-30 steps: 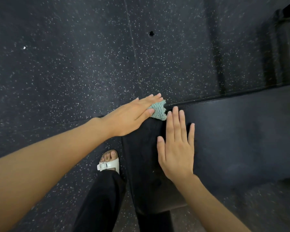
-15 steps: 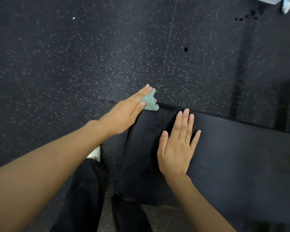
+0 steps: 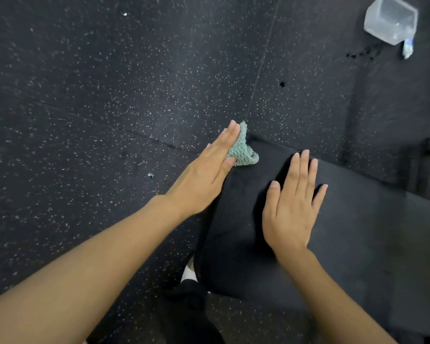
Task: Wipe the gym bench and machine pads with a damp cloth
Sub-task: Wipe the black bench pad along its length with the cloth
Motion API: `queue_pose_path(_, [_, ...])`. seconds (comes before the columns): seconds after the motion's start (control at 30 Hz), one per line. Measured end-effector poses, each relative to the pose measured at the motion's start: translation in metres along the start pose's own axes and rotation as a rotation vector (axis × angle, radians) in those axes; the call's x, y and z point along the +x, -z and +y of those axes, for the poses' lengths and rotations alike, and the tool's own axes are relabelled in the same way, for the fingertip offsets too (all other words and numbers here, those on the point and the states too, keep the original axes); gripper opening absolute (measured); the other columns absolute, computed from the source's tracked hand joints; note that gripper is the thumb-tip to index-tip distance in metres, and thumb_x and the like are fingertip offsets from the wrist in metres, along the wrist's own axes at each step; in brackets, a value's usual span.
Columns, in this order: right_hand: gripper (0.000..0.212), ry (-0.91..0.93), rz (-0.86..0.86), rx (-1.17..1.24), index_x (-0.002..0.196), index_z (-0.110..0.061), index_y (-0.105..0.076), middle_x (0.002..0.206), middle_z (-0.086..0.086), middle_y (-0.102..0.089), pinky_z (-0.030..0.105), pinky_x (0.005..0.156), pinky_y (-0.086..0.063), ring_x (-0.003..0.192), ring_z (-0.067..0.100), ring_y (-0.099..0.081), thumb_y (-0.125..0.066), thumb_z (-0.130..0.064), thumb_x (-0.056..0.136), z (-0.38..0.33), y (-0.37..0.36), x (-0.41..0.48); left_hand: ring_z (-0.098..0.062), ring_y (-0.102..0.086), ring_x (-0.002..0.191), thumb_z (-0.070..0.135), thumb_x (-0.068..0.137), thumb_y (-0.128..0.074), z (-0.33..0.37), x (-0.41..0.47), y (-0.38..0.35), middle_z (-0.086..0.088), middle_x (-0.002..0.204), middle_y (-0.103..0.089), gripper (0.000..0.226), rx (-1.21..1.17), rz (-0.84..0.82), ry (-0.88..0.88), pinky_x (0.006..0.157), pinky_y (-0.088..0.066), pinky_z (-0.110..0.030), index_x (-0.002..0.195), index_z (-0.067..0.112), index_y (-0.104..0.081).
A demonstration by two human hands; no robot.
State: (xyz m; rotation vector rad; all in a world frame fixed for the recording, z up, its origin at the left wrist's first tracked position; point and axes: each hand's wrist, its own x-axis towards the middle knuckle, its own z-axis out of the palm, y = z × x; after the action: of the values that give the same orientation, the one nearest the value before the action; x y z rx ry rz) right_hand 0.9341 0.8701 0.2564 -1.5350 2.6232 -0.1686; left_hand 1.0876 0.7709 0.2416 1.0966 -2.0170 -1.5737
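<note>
1. Here, the green cloth [image 3: 243,151] is pressed onto the far left corner of the black bench [image 3: 358,232] by the left grip [image 3: 209,175], fingers straight; part of the cloth is hidden beneath them.
2. The right grip [image 3: 291,207] is laid flat on the bench, released, with nothing grasped.
3. On the speckled floor [image 3: 85,95], a clear container [image 3: 392,21] is cut off by the top edge.
4. A white shoe [image 3: 189,271] is mostly hidden by the bench.

Nothing here is showing text, numbers or signs clear enough to read. A small white and blue object [image 3: 407,47] is lying on the floor [image 3: 109,95] just beside the clear plastic container [image 3: 390,19], its markings too blurred to read.
</note>
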Motion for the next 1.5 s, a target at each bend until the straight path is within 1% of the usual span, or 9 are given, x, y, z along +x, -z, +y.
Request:
queue_pose_path(0.2, [0.065,0.077,-0.006,0.028,0.158,-0.02,-0.01,0.166,-0.008,-0.003,0.043,0.122,0.003,0.151,0.008,0.007,-0.012,-0.042,0.097,0.0,0.001,0.0,0.007,-0.002,0.148,0.017,0.108,-0.031,-0.011,0.002,-0.014,0.015,0.164,-0.003,0.054,-0.181,0.069,-0.097,0.121,-0.005,-0.016,0.156,0.025,-0.006])
queue_pose_path(0.43, [0.059,0.206,-0.016,0.035,0.155,-0.034,-0.006,0.162,-0.022,0.0,0.032,0.12,0.006,0.148,-0.003,0.008,-0.01,-0.049,0.097,0.001,0.0,0.003,0.008,0.003,0.148,0.025,0.107,-0.028,-0.027,0.011,-0.021,0.014,0.165,0.0,0.053,-0.194,0.099,-0.236,0.126,-0.003,-0.036,0.158,0.025,-0.011])
queue_pose_path(0.6, [0.061,0.257,-0.041,0.062,0.152,-0.038,-0.006,0.159,-0.029,0.0,0.018,0.116,0.011,0.146,-0.008,0.008,-0.01,-0.053,0.093,0.001,0.001,0.002,0.005,0.002,0.149,0.023,0.108,-0.028,-0.031,0.013,-0.024,0.013,0.165,-0.002,0.052,-0.245,0.106,-0.287,0.124,-0.002,-0.025,0.158,0.022,-0.014])
queue_pose_path(0.8, [0.066,0.3,-0.087,0.046,0.153,-0.038,-0.004,0.158,-0.032,0.005,0.025,0.12,0.008,0.144,-0.012,0.011,-0.008,-0.057,0.09,-0.004,0.002,-0.005,0.004,-0.001,0.149,0.023,0.109,-0.03,-0.033,0.01,-0.021,0.016,0.164,-0.004,0.05,-0.248,0.106,-0.326,0.119,-0.003,-0.016,0.157,0.025,-0.017])
queue_pose_path(1.03, [0.056,0.296,-0.105,0.021,0.142,-0.048,0.01,0.152,-0.036,0.01,0.021,0.118,0.011,0.142,-0.015,0.015,-0.006,-0.057,0.089,-0.025,-0.001,-0.047,0.003,0.001,0.149,0.019,0.108,-0.03,-0.039,-0.015,-0.03,0.017,0.163,-0.001,0.051,-0.289,0.11,-0.385,0.12,-0.002,-0.017,0.157,0.023,-0.016])
queue_pose_path(1.17, [0.063,0.263,-0.081,0.058,0.152,-0.04,0.0,0.159,-0.03,0.002,0.025,0.12,0.007,0.143,-0.013,0.01,-0.009,-0.055,0.091,-0.026,-0.002,-0.048,0.01,0.003,0.147,0.022,0.108,-0.029,-0.045,-0.034,-0.04,0.023,0.159,0.001,0.052,-0.358,0.116,-0.402,0.119,-0.001,-0.013,0.157,0.025,-0.013])
queue_pose_path(1.3, [0.056,0.245,-0.075,0.094,0.148,-0.046,-0.005,0.159,-0.03,-0.003,0.026,0.12,0.004,0.144,-0.014,0.006,-0.011,-0.053,0.093,-0.026,-0.001,-0.048,0.015,0.006,0.144,0.034,0.105,-0.023,-0.051,-0.049,-0.048,0.027,0.158,0.004,0.055,-0.389,0.106,-0.395,0.119,0.002,-0.013,0.158,0.027,-0.007])
queue_pose_path(1.4, [0.052,0.238,-0.075,0.103,0.145,-0.051,-0.007,0.158,-0.032,-0.005,0.026,0.12,0.003,0.144,-0.014,0.004,-0.012,-0.053,0.093,-0.027,-0.001,-0.047,0.013,0.011,0.144,0.039,0.098,-0.019,-0.05,-0.041,-0.046,0.023,0.16,0.008,0.062,-0.309,0.111,-0.402,0.116,0.012,-0.013,0.158,0.027,-0.004])
queue_pose_path(1.5, [0.051,0.233,-0.077,0.09,0.143,-0.051,-0.002,0.153,-0.039,-0.001,0.022,0.12,0.004,0.143,-0.015,0.004,-0.012,-0.054,0.093,-0.027,-0.002,-0.047,0.007,0.015,0.145,0.033,0.105,-0.02,-0.043,-0.021,-0.04,0.014,0.163,0.012,0.056,-0.225,0.113,-0.41,0.114,0.017,-0.018,0.158,0.024,-0.002])
